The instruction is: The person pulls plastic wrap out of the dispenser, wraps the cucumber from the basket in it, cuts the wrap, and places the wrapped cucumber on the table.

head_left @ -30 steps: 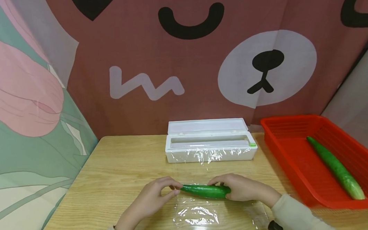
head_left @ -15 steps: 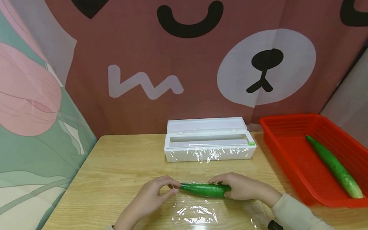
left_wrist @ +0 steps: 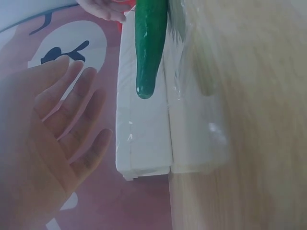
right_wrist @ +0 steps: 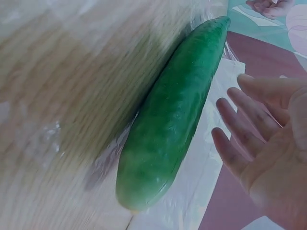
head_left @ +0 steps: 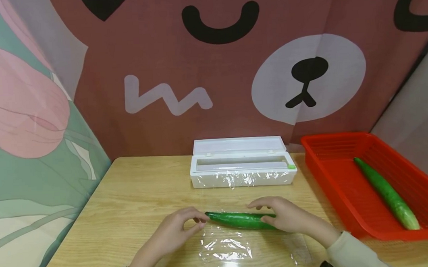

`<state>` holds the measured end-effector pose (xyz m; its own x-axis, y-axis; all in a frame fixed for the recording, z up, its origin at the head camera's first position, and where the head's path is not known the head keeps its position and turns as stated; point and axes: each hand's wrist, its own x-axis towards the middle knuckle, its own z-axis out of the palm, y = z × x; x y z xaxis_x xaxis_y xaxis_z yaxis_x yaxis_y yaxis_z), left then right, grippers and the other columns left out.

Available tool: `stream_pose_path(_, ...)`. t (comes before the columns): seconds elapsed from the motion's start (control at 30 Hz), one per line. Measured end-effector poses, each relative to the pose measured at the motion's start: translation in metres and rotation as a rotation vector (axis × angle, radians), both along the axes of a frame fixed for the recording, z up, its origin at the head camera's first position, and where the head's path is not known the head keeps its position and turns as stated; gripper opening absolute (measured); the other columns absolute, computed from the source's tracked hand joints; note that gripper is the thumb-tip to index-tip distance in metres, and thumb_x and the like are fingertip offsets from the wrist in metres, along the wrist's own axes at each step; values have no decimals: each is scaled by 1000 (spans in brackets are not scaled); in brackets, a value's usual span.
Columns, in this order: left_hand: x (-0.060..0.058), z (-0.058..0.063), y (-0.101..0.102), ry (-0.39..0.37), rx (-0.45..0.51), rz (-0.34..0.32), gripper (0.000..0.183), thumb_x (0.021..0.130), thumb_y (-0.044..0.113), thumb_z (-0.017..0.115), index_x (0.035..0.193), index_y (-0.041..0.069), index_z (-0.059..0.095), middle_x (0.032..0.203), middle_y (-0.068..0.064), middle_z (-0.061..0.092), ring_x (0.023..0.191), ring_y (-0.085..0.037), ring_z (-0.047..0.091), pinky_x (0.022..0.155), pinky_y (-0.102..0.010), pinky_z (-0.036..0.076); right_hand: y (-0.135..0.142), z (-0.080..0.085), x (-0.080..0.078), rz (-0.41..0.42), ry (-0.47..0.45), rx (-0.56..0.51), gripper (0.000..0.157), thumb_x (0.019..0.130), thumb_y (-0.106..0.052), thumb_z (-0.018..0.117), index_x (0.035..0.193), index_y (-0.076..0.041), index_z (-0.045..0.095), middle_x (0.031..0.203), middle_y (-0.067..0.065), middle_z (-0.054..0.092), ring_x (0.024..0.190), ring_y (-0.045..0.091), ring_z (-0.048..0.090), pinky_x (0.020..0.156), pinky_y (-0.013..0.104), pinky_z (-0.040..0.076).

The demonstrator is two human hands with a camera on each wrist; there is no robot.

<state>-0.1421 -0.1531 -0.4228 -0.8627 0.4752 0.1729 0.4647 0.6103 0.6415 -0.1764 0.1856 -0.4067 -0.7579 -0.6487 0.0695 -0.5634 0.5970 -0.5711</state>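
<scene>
A green cucumber [head_left: 236,220] lies on a sheet of clear cling film [head_left: 229,249] spread over the table. At its narrow left tip is my left hand [head_left: 172,234]; the left wrist view shows that hand's fingers [left_wrist: 84,117] spread and holding nothing. My right hand [head_left: 289,215] hovers around the thick right end, its thumb overlapping the cucumber in the head view. From the right wrist, the palm and loosely extended fingers [right_wrist: 240,129] appear beside the cucumber [right_wrist: 168,115], with a gap between. The film runs back to a white dispenser box [head_left: 243,178].
The dispenser's lid [head_left: 239,145] stands raised, with a film roll inside and a green slider at its right end. A red plastic basket [head_left: 329,194] on the right holds another cucumber [head_left: 388,193]. A printed bear curtain [head_left: 158,39] hangs behind the wooden table [head_left: 130,194].
My right hand has let go of the cucumber's thick end and opened, shifting slightly right. More of the cucumber's right end shows. The left hand has shifted slightly left at the tip.
</scene>
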Motion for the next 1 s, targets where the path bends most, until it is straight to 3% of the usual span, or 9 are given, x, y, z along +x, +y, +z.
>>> stream_pose_path(0.3, 4, -2, -2, 13, -19, -7, 19, 95, 25, 68, 113, 23, 72, 102, 23, 64, 97, -3, 60, 88, -39, 52, 14, 1, 17, -28, 24, -91, 31, 90, -1, 70, 119, -11, 70, 113, -3, 70, 97, 13, 63, 86, 42, 54)
stream_pose_path(0.53, 10, -2, -4, 50, -61, -56, 16, 94, 25, 68, 110, 25, 73, 102, 22, 65, 95, -3, 60, 84, -32, 53, 31, -6, 33, -43, 126, -186, 26, 88, 0, 72, 110, -13, 72, 101, -4, 71, 88, 10, 64, 78, 32, 55)
stream_pose_path(0.77, 18, -4, -6, 67, -128, -84, 14, 93, 22, 70, 106, 25, 73, 101, 21, 65, 94, -3, 61, 83, -31, 53, 50, -17, 45, -31, 252, -271, 29, 83, 4, 74, 107, -13, 72, 101, -4, 72, 86, 7, 63, 71, 27, 55)
stream_pose_path(1.0, 19, -9, -9, 58, -166, -139, 16, 91, 22, 73, 107, 24, 73, 103, 21, 65, 95, -2, 60, 84, -31, 53, 67, -29, 52, -24, 246, -321, 35, 80, 10, 74, 106, -13, 72, 96, -3, 71, 83, 6, 62, 70, 22, 52)
